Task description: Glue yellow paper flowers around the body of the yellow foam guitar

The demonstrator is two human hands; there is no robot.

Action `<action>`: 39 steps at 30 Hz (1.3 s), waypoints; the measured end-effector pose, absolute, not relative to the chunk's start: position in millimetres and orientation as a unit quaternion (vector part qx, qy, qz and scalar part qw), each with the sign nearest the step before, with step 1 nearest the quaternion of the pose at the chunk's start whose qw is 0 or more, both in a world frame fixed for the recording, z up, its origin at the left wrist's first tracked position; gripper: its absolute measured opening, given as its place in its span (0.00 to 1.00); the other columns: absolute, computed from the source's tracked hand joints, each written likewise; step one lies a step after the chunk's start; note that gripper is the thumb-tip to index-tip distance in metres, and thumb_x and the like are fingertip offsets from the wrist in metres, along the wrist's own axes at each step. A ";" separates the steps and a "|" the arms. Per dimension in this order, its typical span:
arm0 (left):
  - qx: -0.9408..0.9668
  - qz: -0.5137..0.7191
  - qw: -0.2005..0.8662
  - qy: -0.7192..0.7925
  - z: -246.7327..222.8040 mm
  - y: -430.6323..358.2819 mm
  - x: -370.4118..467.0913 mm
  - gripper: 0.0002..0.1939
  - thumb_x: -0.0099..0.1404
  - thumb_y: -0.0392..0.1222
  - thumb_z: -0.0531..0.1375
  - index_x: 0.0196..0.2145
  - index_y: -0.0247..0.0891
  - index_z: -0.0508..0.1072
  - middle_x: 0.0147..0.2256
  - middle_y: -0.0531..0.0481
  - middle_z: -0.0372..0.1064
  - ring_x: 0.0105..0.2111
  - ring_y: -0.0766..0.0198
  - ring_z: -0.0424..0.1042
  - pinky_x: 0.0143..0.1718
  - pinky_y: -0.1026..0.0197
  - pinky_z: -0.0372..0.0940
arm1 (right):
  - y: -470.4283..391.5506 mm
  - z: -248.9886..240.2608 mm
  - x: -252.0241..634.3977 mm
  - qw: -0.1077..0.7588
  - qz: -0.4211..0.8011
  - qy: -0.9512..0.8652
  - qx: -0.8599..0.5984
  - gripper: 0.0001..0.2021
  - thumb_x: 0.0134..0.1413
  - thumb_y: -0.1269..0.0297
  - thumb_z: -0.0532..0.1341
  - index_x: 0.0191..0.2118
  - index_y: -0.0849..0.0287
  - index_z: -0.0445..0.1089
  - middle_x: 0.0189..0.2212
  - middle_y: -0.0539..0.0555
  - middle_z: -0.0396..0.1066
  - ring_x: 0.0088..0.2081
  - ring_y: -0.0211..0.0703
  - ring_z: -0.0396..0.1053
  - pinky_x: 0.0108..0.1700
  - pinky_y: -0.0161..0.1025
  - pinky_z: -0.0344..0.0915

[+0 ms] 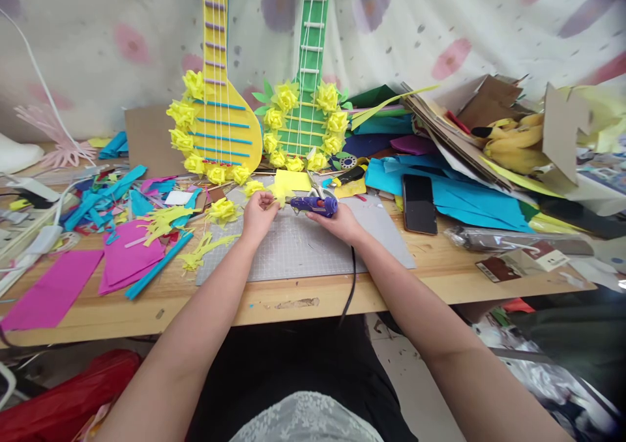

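My left hand (259, 216) pinches a small yellow paper flower (280, 191) above the grey cutting mat (303, 253). In my right hand (338, 221) is a purple glue gun (313, 206), lying sideways with its nozzle pointing left, close to the flower; its black cord hangs over the table edge. A finished-looking yellow flower (222, 211) lies left of my left hand, with cut yellow strips (203, 250) below it. Behind my hands stand a yellow paper instrument (220, 126) and a green one (309, 119), both trimmed with yellow flowers.
Magenta sheets (53, 290) and blue scraps (102, 197) cover the table's left side. On the right are a black phone (419, 205), blue paper (454, 194), stacked cardboard and a plastic-wrapped packet (513, 241). Scissors (320, 186) lie behind the glue gun.
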State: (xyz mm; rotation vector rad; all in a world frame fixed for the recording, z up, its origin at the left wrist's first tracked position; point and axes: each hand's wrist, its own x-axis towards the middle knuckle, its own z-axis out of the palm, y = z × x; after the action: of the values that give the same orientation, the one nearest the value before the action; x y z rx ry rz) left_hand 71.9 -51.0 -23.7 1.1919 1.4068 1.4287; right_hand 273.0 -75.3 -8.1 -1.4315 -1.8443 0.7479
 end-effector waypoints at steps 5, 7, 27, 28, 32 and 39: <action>0.475 0.565 0.393 0.547 -22.2 -51.8 71.8 0.11 0.48 0.31 0.63 0.28 0.38 0.64 0.23 0.57 0.63 0.23 0.69 0.66 0.25 0.65 0.64 | -76.1 -8.5 272.6 0.331 0.279 -0.711 -0.553 0.19 0.47 0.48 0.63 0.40 0.56 0.75 0.39 0.55 0.77 0.43 0.53 0.73 0.45 0.48 0.68; 0.480 0.565 0.394 0.543 -23.1 -51.5 71.2 0.12 0.47 0.31 0.63 0.28 0.39 0.65 0.23 0.57 0.63 0.23 0.69 0.66 0.25 0.65 0.64 | -75.7 -9.1 272.3 0.330 0.277 -0.711 -0.556 0.19 0.47 0.49 0.63 0.40 0.57 0.75 0.39 0.56 0.77 0.43 0.53 0.73 0.45 0.48 0.68; 0.506 0.561 0.388 0.528 -28.7 -50.5 72.0 0.10 0.48 0.32 0.62 0.29 0.39 0.65 0.24 0.57 0.66 0.24 0.68 0.69 0.29 0.64 0.64 | -73.1 -12.1 269.8 0.347 0.251 -0.714 -0.554 0.18 0.47 0.48 0.63 0.39 0.55 0.76 0.38 0.56 0.77 0.42 0.54 0.74 0.44 0.49 0.68; 0.507 0.560 0.388 0.528 -28.2 -50.9 72.1 0.10 0.48 0.32 0.62 0.29 0.39 0.65 0.24 0.57 0.66 0.24 0.68 0.69 0.29 0.64 0.64 | -72.6 -12.6 269.7 0.351 0.247 -0.713 -0.554 0.18 0.47 0.48 0.63 0.39 0.55 0.76 0.37 0.56 0.77 0.42 0.54 0.74 0.44 0.49 0.69; 0.505 0.555 0.391 0.533 -25.0 -52.9 73.8 0.11 0.48 0.32 0.63 0.28 0.39 0.65 0.24 0.57 0.66 0.24 0.68 0.70 0.29 0.64 0.65 | -70.6 -14.4 270.1 0.368 0.239 -0.710 -0.552 0.19 0.46 0.47 0.63 0.39 0.54 0.76 0.37 0.55 0.77 0.41 0.53 0.74 0.43 0.48 0.69; 0.470 0.562 0.418 0.537 -21.2 -53.8 77.1 0.09 0.49 0.32 0.62 0.29 0.37 0.66 0.24 0.55 0.66 0.25 0.66 0.71 0.28 0.62 0.66 | -73.4 -12.5 273.7 0.384 0.265 -0.690 -0.553 0.21 0.46 0.45 0.62 0.39 0.55 0.75 0.37 0.55 0.77 0.42 0.52 0.73 0.44 0.48 0.69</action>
State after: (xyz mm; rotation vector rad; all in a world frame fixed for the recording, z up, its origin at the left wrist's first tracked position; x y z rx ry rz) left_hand 77.1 -53.8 -21.2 1.1790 1.3471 1.4094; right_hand 273.7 -73.4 -12.5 -1.4105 -1.7592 0.6754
